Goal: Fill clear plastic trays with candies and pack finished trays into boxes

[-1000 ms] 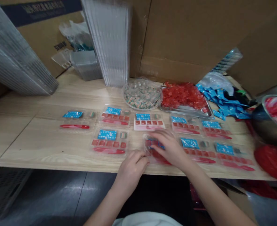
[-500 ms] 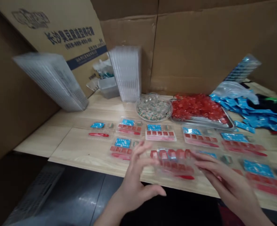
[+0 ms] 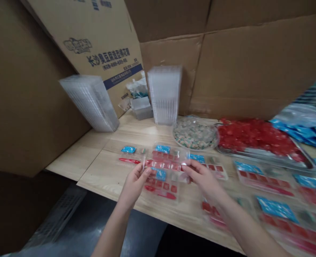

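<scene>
Between my two hands is a clear plastic tray with a row of red pieces in it, held just above the table. My left hand pinches its left end between thumb and fingers. The right end is gripped by my right hand, thumb on top. Beneath it lies a filled clear tray with a blue printed packet, red squares and red stick-like pieces. Further left, another tray holds a blue packet and a red pen-shaped piece. Motion blur softens the details of the held tray.
Similar filled trays spread across the wooden table. Behind them stand a round dish of small wrapped pieces, a metal tray heaped with red packets, blue packets, and stacks of clear trays. Cardboard walls enclose the back.
My left hand, previously spread and holding nothing, has closed on the tray's left end. Both hands and the tray are now over trays further left; the view has swung left.
</scene>
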